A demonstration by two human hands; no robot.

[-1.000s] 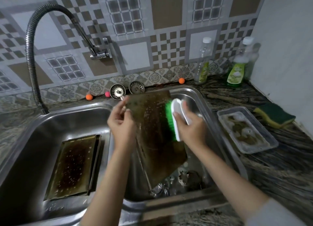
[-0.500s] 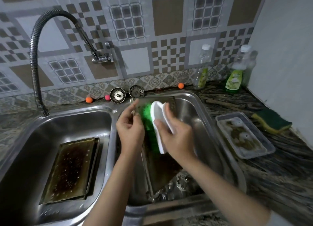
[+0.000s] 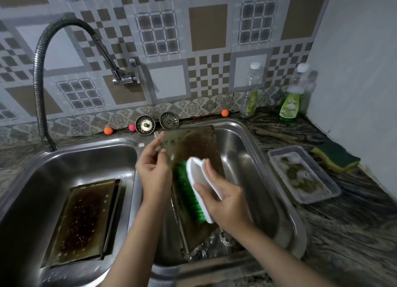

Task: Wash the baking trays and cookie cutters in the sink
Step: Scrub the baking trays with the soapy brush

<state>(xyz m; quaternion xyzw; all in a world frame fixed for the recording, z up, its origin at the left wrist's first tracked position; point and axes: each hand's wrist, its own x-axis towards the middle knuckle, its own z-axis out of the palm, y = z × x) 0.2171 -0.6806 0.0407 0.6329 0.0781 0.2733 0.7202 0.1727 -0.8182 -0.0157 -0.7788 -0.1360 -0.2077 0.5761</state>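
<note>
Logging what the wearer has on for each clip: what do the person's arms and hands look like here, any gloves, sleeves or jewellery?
Both arms are bare from the bottom edge of the picture up to the wrists; no sleeves show in this frame. The left hand and the right hand wear no gloves. No rings, watch or bracelets are visible on the fingers or wrists that show. No markings can be made out.

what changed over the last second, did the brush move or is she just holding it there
The right hand swept the brush across the tilted tray: up to its top edge half a second ago, now back down to the middle. The left hand holds the tray's left edge as before. The second tray lies unmoved in the left basin, and the sponge stays on the counter.
</note>
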